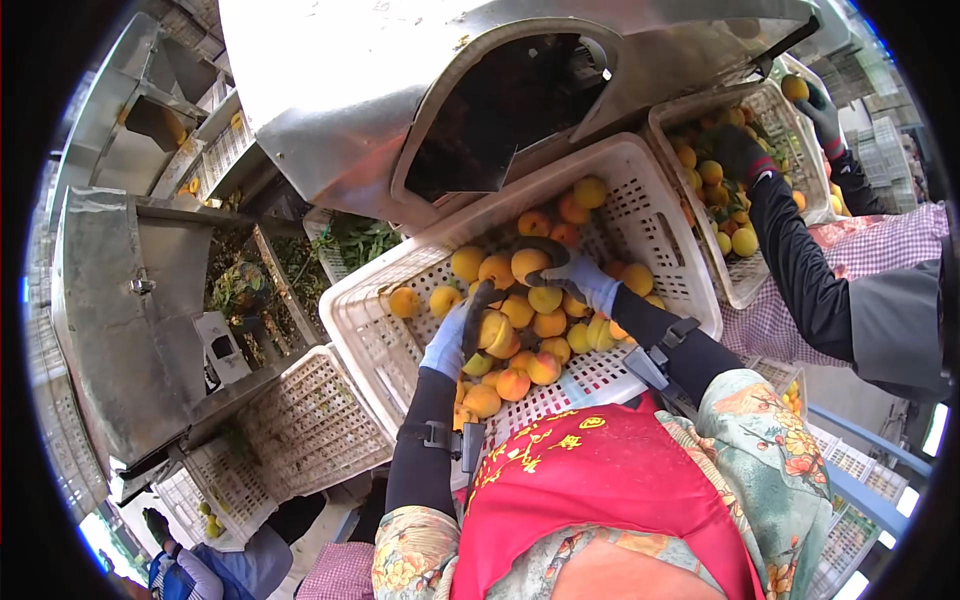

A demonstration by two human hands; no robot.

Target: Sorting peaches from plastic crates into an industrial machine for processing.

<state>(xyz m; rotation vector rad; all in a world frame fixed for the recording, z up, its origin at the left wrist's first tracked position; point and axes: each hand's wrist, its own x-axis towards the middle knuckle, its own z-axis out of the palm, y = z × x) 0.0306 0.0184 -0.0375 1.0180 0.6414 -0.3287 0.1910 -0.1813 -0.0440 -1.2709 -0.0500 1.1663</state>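
Both my hands wear pale blue gloves with dark palms and fingers, and they reach into a white slatted plastic crate (665, 205) of yellow-orange peaches (550, 322). My right hand (580, 277) curls its dark fingers around an orange peach (530, 264) near the middle of the crate. Lower and to the left, my left hand (462, 330) is closed against a yellow peach (495, 331) with a visible crease. Its fingertips are partly hidden among the fruit. Several more peaches lie around and below both hands, some blushed red.
A metal chute (340, 110) with a dark opening overhangs the crate's far side. At right, a co-worker's gloved hands (745, 155) handle fruit over another crate (740, 290). Left are a metal bin (110, 300) with leafy debris and a white crate (325, 425). Another person (215, 570) is lower left.
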